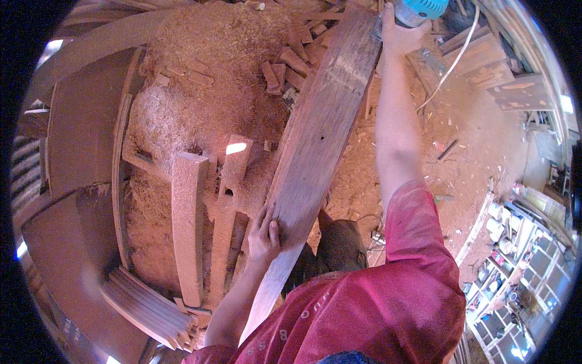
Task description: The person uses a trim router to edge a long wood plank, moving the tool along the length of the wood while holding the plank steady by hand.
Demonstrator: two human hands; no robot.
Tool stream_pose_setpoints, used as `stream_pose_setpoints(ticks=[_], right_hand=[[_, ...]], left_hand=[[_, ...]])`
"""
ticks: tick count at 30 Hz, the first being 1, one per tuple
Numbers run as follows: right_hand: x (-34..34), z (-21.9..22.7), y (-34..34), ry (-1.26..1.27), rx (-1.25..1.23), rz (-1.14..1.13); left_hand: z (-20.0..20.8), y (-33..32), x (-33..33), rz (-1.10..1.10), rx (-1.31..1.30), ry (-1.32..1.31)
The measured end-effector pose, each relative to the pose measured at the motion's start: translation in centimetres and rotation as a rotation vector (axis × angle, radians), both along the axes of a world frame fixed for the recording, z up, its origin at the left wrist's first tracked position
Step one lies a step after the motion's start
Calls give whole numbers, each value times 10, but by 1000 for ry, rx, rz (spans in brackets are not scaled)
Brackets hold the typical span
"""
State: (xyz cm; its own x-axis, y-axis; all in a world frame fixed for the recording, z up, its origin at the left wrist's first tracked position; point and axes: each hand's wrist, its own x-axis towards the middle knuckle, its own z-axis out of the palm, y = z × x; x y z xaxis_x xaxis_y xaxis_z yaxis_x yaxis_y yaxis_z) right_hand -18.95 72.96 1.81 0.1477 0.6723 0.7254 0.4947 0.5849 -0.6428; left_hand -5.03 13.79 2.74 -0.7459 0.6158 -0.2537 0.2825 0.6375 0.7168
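A long wooden plank (322,133) slants from the lower middle up to the top of the view, its upper face worn and dusty. My left hand (264,235) grips the plank's left edge near my body, thumb on top. At the far end, my right arm is stretched out and my right hand (405,37) is closed round a teal-and-silver router (419,11), partly cut off by the upper rim. The router is at the plank's right edge; its underside is hidden, so I cannot tell whether it touches the wood.
Shavings (200,54) heap up left of the plank, with offcuts (285,70) among them. Thick beams (189,224) stand at lower left, beside stacked grooved boards (148,306). A pale cable (456,64) trails on the right. Cluttered shelving (503,267) occupies the lower right.
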Motion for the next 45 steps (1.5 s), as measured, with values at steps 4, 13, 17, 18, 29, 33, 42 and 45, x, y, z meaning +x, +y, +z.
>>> stream_pose_setpoints(ticks=[4,13,17,18,29,33,42,45], right_hand=[[-15,8,17,21,27,-59],[30,40,-68,48,-173,145],[109,39,-214,-1,-307,274],[130,30,-252,-18,-268,245],[334,43,-637,13,-606,670],[350,-6,-683,115,-495,691],[302,-65,-626,153,-279,474],[277,-52,-581,119,-193,441]], left_hand=[[-5,-3,2,11,5,9],[-10,-12,7,-1,29,83],[-10,-13,6,-29,78,54],[-8,-14,7,-46,102,44],[-46,-21,3,-64,158,189],[-31,-20,7,-45,208,197],[-33,-21,7,-18,156,139],[-34,-20,4,-72,146,131]])
